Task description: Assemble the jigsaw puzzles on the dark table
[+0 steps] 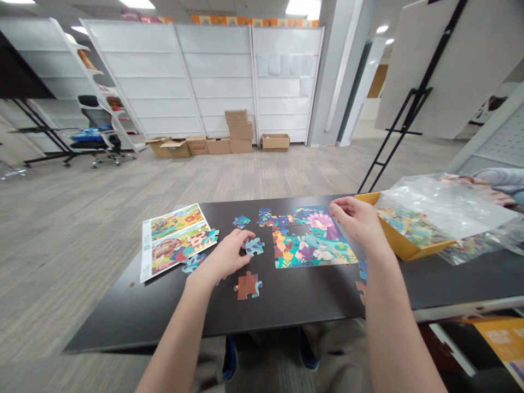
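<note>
My left hand [229,254] has its thumb and fingers at the edge of a teal, leaf-patterned puzzle piece [255,246] low over the black table. To its right is a partly joined puzzle [315,254] with rabbits, a fox and a pink peacock; a dark gap shows in its upper left. My right hand [355,215] is by the puzzle's upper right corner, fingers loosely bent, with nothing visible in them. Loose around my left hand are a brown piece [248,286], a blue piece [241,221] and a purple-blue piece [194,263].
A picture sheet [176,240] lies at the left of the table [135,311], with a piece on its edge. At the right, a yellow box [405,248] holds several pieces under clear plastic [446,202]. More pieces [361,289] lie beside my right forearm.
</note>
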A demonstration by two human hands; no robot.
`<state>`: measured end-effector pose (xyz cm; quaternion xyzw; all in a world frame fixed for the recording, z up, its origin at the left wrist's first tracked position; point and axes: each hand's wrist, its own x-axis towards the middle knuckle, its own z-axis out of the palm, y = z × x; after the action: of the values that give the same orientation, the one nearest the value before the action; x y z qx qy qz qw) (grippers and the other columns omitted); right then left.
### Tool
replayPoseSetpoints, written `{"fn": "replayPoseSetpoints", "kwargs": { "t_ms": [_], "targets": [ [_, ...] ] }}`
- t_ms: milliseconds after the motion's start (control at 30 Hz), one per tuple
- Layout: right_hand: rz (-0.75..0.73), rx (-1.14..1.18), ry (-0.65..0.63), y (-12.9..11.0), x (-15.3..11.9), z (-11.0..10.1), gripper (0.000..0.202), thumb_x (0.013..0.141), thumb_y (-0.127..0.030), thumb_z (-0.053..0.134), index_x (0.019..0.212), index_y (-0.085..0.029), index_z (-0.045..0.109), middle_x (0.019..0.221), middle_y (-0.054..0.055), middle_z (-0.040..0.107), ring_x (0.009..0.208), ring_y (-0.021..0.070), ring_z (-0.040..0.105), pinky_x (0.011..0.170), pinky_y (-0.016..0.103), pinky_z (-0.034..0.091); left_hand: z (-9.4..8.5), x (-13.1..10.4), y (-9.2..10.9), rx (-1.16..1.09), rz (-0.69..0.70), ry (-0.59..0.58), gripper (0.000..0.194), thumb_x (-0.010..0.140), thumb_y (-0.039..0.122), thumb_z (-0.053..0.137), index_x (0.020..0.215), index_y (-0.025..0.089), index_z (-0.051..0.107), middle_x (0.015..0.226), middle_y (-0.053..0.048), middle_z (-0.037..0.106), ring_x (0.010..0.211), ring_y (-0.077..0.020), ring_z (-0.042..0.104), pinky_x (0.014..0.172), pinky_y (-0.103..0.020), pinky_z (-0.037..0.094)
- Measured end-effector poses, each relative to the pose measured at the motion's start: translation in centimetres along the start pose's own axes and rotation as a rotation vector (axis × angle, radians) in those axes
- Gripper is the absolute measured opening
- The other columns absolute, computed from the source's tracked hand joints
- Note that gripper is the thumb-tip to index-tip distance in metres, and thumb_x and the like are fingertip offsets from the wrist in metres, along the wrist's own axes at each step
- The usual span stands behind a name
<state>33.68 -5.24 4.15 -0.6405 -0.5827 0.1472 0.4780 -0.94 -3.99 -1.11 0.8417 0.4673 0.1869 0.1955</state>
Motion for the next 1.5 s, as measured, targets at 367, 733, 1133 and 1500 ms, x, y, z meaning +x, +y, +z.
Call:
{"fn": "replayPoseSetpoints", "kwargs": {
  "t_ms": [367,733,1133,1500],
  "targets": [
    [-0.009,0.006,-0.010,-0.1,0.0,0.1,0.023,0.080,-0.040,0.063,0.086,-0.018,0.071,0.077,0.009,0.076,0.072,0.0233,0.072,0.071,0.035,0.054,0.1,-0.1,-0.1,-0.025,0.011,-0.005,0.047,0.079,0.014,0.058,0.124,0.023,0.063,0.106,-0.005,0.064,0.082,-0.0165,0.065,0.081,-0.031,0.053],
    [0.004,0.035,0.013,0.3,0.1,-0.4,0.025,0.080,-0.041,0.063,0.085,-0.018,0.070,0.075,0.008,0.075,0.070,0.0218,0.070,0.068,0.033,0.052,-0.4,0.4,0.5,-0.095,-0.043,-0.038,0.042,0.081,0.015,0.053,0.121,0.022,0.065,0.083,0.000,0.069,0.072,-0.0155,0.063,0.071,-0.028,0.049],
    [-0.009,0.037,0.001,0.7,0.2,-0.3,0.025,0.081,-0.042,0.063,0.086,-0.018,0.071,0.077,0.008,0.076,0.072,0.0224,0.071,0.069,0.033,0.054,-0.7,0.0,0.4,-0.141,-0.144,-0.121,0.050,0.075,0.028,0.063,0.125,0.022,0.060,0.095,-0.002,0.067,0.067,-0.0147,0.064,0.065,-0.027,0.050],
    [-0.019,-0.071,-0.068,0.8,0.1,1.2,0.024,0.079,-0.042,0.061,0.083,-0.020,0.070,0.076,0.007,0.075,0.070,0.0225,0.071,0.070,0.034,0.054,-1.0,0.1,1.0,-0.019,-0.138,-0.111,0.044,0.074,0.038,0.069,0.114,0.019,0.066,0.096,-0.005,0.068,0.083,-0.0214,0.065,0.075,-0.031,0.050]
  ]
}}
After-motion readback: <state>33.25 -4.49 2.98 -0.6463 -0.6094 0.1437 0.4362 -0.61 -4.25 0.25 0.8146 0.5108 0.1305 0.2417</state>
